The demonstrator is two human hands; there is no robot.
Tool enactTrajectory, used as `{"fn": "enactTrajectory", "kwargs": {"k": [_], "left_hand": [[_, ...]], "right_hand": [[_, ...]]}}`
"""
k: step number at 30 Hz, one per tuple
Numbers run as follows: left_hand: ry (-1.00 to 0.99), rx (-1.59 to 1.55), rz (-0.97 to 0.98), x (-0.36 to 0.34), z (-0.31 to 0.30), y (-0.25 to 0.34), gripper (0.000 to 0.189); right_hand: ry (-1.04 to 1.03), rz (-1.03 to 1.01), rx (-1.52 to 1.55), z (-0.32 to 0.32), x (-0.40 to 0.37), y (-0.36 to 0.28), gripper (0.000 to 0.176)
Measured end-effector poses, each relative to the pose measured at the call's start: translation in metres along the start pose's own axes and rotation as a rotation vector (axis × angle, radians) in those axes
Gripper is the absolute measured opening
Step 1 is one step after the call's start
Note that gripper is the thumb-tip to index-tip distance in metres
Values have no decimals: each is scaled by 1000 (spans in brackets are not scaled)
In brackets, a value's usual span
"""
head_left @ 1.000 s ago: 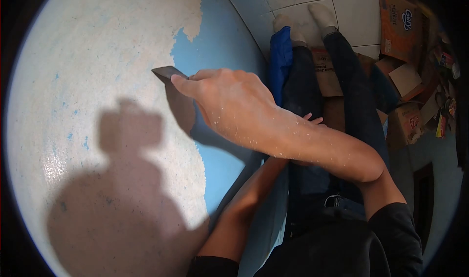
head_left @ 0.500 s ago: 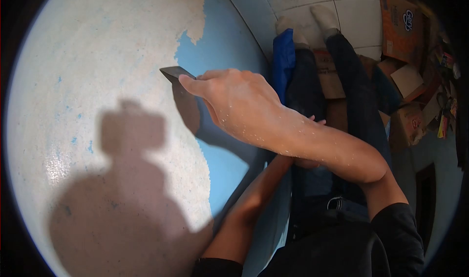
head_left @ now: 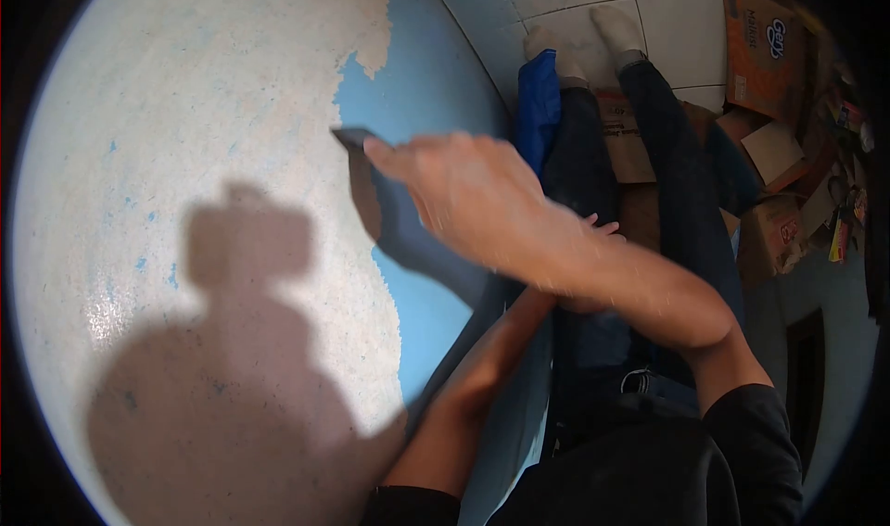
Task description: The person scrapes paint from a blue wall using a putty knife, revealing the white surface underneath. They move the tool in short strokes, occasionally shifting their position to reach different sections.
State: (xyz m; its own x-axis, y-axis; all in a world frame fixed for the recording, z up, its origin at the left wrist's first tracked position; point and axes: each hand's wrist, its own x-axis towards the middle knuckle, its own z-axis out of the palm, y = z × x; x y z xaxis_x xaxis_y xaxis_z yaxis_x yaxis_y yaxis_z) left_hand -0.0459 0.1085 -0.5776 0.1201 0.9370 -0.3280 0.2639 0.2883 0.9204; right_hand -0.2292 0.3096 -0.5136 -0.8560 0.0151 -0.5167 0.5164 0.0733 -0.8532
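Note:
My right hand [head_left: 473,188] is closed on a dark flat scraper [head_left: 352,139], its blade pointing left at the wall. The blade is at the ragged border between blue paint [head_left: 431,90] and a pale, stripped surface [head_left: 232,90]. Pale flecks dot the right forearm, and motion slightly blurs the hand. Beneath that forearm lies my left hand [head_left: 604,227], mostly hidden, with a few fingertips showing apart and nothing visible in them.
Blue cloth or plastic [head_left: 538,109] hangs by my legs. My feet in pale socks [head_left: 616,33] are on white floor tiles [head_left: 681,39]. Cardboard boxes [head_left: 762,53] and mixed items are piled at the right. A head-and-shoulders shadow falls on the wall.
My right hand and the scraper have shifted a little to the right, from the pale surface toward the blue paint. The fingertips of my left hand show slightly more spread.

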Motion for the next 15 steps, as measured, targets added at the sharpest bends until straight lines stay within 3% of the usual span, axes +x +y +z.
{"fn": "enactTrajectory", "kwargs": {"k": [3, 6, 12, 15], "left_hand": [[80, 11, -5, 5, -21, 16, 45], [78, 45, 8, 2, -26, 16, 44], [73, -25, -15, 3, -15, 12, 52], [92, 65, 31, 2, -11, 11, 51]], "right_hand": [[120, -61, 8, 20, -31, -3, 50], [25, 31, 4, 20, -21, 5, 53], [138, -30, 12, 37, -43, -3, 49], [92, 37, 29, 36, -16, 12, 48]]}}
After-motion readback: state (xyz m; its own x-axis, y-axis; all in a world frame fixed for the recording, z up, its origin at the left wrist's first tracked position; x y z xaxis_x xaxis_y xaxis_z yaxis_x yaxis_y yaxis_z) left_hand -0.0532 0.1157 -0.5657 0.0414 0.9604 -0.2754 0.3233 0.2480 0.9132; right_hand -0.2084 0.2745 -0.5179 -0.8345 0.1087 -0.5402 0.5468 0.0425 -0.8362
